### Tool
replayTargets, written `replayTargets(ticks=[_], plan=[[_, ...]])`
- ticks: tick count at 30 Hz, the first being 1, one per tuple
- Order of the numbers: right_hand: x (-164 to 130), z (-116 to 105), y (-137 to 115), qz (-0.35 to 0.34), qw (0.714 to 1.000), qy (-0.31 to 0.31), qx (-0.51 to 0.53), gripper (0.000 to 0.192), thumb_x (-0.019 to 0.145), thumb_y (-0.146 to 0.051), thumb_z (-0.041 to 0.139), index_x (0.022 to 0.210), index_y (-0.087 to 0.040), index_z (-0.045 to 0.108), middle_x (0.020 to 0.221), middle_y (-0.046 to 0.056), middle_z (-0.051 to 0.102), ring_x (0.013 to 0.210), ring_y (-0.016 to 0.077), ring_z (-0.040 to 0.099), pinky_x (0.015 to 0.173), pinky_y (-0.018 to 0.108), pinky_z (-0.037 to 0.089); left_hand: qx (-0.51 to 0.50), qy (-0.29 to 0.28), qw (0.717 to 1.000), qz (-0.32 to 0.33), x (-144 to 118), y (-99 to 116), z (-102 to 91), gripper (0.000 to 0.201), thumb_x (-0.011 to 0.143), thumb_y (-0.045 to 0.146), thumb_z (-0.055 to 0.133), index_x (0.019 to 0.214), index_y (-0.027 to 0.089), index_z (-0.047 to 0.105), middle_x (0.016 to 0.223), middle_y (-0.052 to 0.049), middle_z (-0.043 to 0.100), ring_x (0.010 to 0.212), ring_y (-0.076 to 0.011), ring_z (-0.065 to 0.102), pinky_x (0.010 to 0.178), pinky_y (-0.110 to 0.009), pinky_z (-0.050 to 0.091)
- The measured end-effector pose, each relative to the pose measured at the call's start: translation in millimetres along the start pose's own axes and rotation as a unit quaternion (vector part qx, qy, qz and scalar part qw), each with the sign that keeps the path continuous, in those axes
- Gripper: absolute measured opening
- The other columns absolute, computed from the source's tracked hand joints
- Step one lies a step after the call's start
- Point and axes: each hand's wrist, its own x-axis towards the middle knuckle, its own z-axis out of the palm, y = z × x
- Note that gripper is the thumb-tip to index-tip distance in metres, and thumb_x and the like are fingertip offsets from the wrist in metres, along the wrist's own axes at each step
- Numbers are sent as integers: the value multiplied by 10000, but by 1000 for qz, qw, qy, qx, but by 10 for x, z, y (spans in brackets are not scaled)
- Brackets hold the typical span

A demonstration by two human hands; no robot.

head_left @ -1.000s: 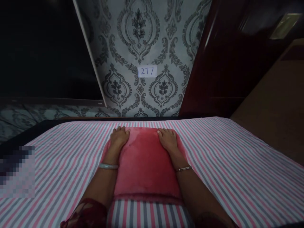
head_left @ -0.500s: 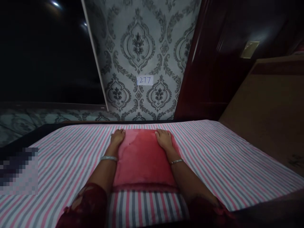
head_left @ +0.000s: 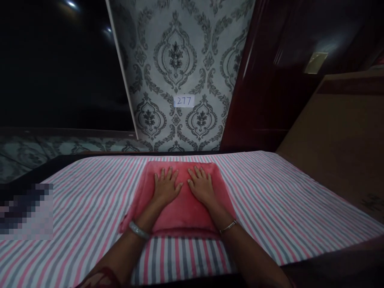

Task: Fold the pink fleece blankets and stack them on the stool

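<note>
1. Nearest, at seven o'clock from the middle of the red cloth, a patterned dark red sleeve (head_left: 102, 278) shows on the left forearm.
2. At eight o'clock, a pale bracelet (head_left: 139, 231) circles the left wrist; at four, a thin metallic bangle (head_left: 228, 227) circles the right.
3. The red cloth (head_left: 186, 218) lies flat, with a thick, layered near edge at six o'clock, on a pink, grey and white striped sheet (head_left: 294, 200) that spreads out all around it.
4. The left hand (head_left: 166, 189) rests palm down on the cloth at ten o'clock, fingers spread apart, thumb pointing towards the right hand.
5. The right hand (head_left: 201, 187) rests likewise at two o'clock, fingers apart; bare cloth separates the two hands.
6. Beyond the cloth's far edge, a strip of the sheet runs up to a dark border.
7. At two o'clock, beside the sheet, stands a brown box (head_left: 339, 120).
8. Farther back, at twelve, a card (head_left: 184, 101) reading "277" is on the patterned wallpaper (head_left: 175, 52), between a dark screen (head_left: 60, 72) at ten and a glossy dark red panel (head_left: 255, 88) at one.
</note>
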Motion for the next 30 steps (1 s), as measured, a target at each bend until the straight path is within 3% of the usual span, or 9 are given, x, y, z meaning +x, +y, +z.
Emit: replayTargets(ticks=[10,17,22,27,30], plan=[[2,17,29,-5,1000,5,-4,534,1018,-428,344,1541,-316,355,1637,33,268,1508,281,202,1187,554,161,8,0,1000,-1,4,-23,-3,644,968,545,391,1544,260,350,1626,-105,280,1494,-396,217,1161,-651,191],[-2,-37,80,-15,999,-29,-5,548,1028,-432,322,1558,-299,306,1651,11,218,1524,248,154,1197,537,161,-5,1,1000,-3,-7,-36,-18,657,964,549,388,1551,259,335,1632,-100,266,1494,-404,211,1160,-661,182],[-79,-76,156,6,999,-30,-38,570,1035,-461,296,1570,-264,284,1650,50,215,1522,244,167,1209,520,95,-12,3,1000,0,-11,-32,-43,656,963,546,381,1548,252,341,1632,-102,264,1495,-402,207,1165,-657,175],[-151,-209,242,40,995,-66,-60,577,1032,-475,279,1563,-252,306,1637,70,261,1506,254,222,1198,496,142,-23,8,1000,1,-36,-35,-8,656,963,535,372,1548,243,342,1633,-105,264,1496,-406,198,1165,-664,167],[-112,-352,249,51,995,-48,-66,546,1041,-401,234,1554,-240,328,1613,93,322,1494,245,253,1181,491,187,-36,-1,999,4,-12,-64,-55,658,960,529,366,1551,241,335,1636,-110,251,1500,-405,186,1162,-672,162]])
